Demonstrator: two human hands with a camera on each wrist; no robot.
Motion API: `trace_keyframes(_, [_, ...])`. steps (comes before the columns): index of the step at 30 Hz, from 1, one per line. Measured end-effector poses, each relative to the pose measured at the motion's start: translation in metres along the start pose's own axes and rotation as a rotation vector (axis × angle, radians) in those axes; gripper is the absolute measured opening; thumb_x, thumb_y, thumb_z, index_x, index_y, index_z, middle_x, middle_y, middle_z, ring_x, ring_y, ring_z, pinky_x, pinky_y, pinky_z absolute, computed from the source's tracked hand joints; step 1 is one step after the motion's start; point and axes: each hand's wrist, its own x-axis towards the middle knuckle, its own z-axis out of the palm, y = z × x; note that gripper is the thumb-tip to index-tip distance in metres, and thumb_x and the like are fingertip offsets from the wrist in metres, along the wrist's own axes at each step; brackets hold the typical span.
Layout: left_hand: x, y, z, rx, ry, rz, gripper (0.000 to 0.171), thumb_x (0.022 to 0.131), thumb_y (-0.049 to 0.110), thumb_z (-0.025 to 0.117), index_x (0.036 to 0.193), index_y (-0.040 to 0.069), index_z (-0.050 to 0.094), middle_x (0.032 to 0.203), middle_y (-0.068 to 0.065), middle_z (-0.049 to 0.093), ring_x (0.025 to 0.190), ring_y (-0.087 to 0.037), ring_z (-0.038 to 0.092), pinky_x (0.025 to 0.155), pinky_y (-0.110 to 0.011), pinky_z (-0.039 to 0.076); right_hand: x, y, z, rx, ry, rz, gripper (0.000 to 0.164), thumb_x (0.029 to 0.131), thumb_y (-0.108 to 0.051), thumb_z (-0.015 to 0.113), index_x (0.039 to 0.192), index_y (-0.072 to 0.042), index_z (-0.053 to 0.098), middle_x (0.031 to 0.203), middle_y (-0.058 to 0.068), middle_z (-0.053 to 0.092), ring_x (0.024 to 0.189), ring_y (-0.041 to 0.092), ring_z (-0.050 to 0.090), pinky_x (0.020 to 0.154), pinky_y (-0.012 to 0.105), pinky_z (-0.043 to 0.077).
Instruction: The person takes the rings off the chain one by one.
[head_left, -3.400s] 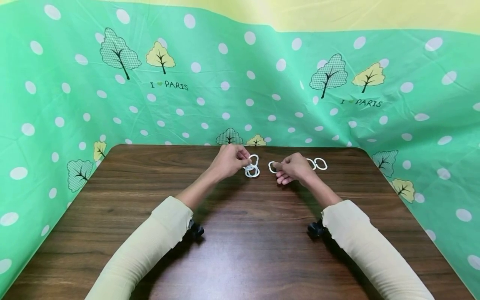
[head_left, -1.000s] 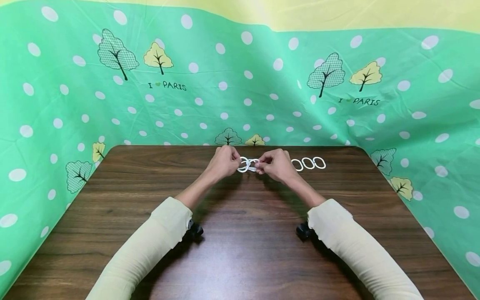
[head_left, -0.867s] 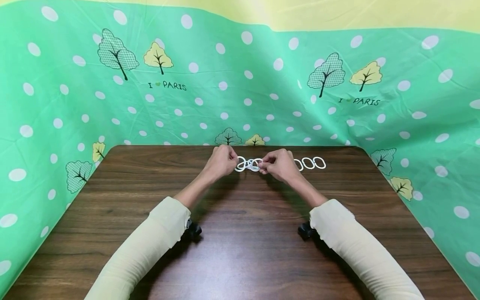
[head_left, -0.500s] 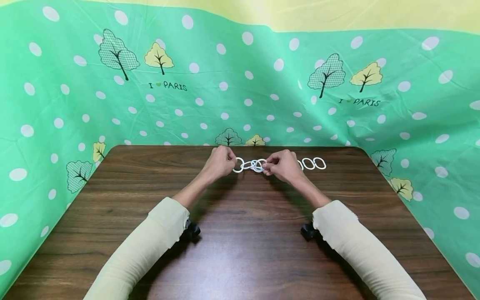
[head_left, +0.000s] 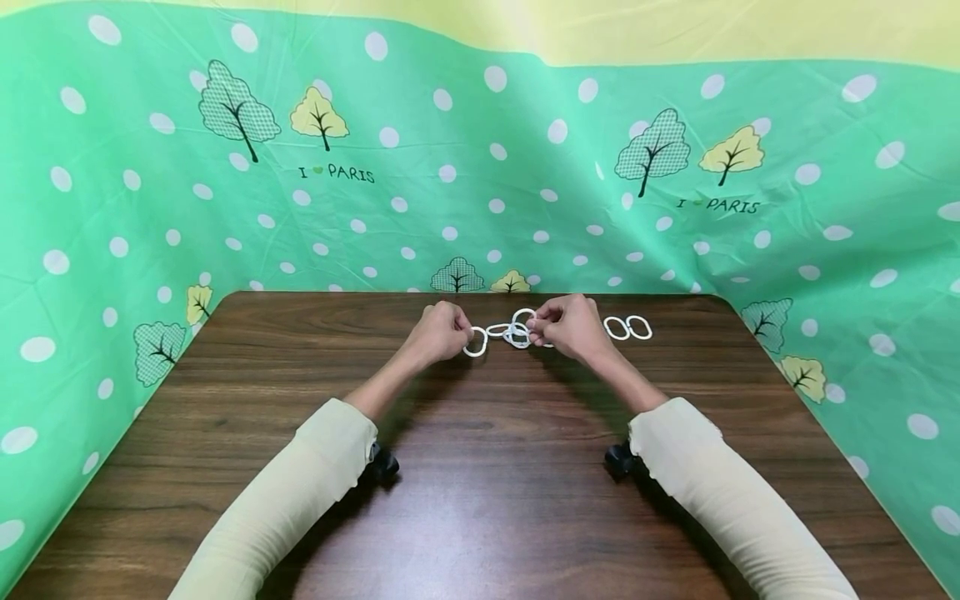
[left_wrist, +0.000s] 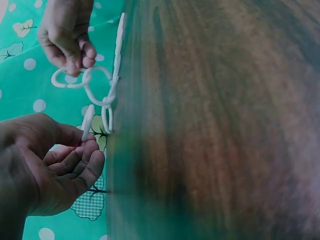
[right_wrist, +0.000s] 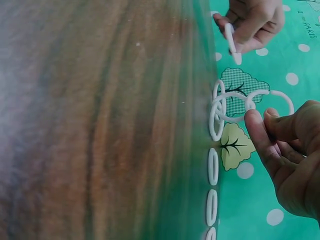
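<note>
- Left hand point(head_left: 442, 332): fingers pinching one white ring point(left_wrist: 87, 122), separate from the chain point(head_left: 514, 335).
- Right hand point(head_left: 570, 325): fingers pinching the raised end ring point(right_wrist: 257, 93) of this short white chain.
- Chain's lower links point(right_wrist: 217, 136): lying on the bench point(head_left: 480, 467), far side, between the hands.
- Loose rings point(head_left: 627, 327), white: in a row on the bench, right of the chain.
- Green dotted cloth point(head_left: 420, 167): beyond the far edge.

smooth, plastic-looking white links point(head_left: 628, 327), glossy dark wood-grain tabletop point(head_left: 495, 467), creased, faintly shiny cloth-like green backdrop point(head_left: 420, 158), matt, wrinkled pale cloth sleeves point(head_left: 742, 500)
</note>
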Motion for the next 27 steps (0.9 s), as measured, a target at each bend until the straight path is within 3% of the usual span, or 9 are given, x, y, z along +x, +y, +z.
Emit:
trace_keyframes(4, [0.003,-0.008,0.009,0.046,-0.026,0.012,0.013,0.092,0.026,0.080,0.079,0.030,0.084,0.083,0.012,0.080,0.079,-0.015,0.072,0.069,-0.032,0.059,0.003,-0.004,-0.001,-0.001,0.010,0.017,0.013,0.100,-0.007,0.086,0.097,0.005,0.083,0.087,0.020,0.084,0.071,0.022,0.084,0.071,0.037,0.070])
trace_keyframes(11, [-0.009,0.005,0.012,0.089,-0.026,-0.017,0.017,0.093,0.025,0.082,0.077,0.030,0.084,0.085,0.013,0.080,0.081,-0.014,0.071,0.071,-0.030,0.059,0.005,-0.010,-0.004,0.046,0.007,0.028,0.012,0.101,-0.006,0.084,0.099,0.006,0.083,0.087,0.018,0.084,0.071,0.019,0.083,0.079,0.048,0.071])
trace_keyframes(16, [-0.008,0.011,0.015,0.092,-0.022,-0.045,0.016,0.093,0.030,0.088,0.078,0.029,0.083,0.083,0.011,0.081,0.079,-0.015,0.072,0.071,-0.031,0.060,0.006,-0.014,-0.005,0.007,0.019,0.027,0.014,0.104,-0.013,0.083,0.099,0.000,0.084,0.085,0.014,0.085,0.078,0.030,0.085,0.080,0.051,0.071])
trace_keyframes(21, [-0.003,0.013,0.019,0.114,-0.035,-0.074,0.027,0.090,0.042,0.093,0.072,0.026,0.079,0.080,0.008,0.077,0.085,-0.019,0.069,0.069,-0.033,0.058,0.009,-0.018,-0.004,0.000,0.022,-0.004,0.015,0.105,-0.015,0.082,0.101,0.000,0.084,0.087,0.015,0.085,0.086,0.038,0.086,0.072,0.039,0.070])
trace_keyframes(27, [-0.014,0.034,0.012,0.099,-0.079,-0.115,0.040,0.090,0.049,0.096,0.068,0.021,0.077,0.067,0.002,0.075,0.073,-0.018,0.068,0.063,-0.034,0.055,0.011,-0.025,-0.001,0.003,0.006,-0.013,0.017,0.104,-0.017,0.084,0.104,0.000,0.086,0.088,0.015,0.086,0.085,0.038,0.086,0.071,0.036,0.069])
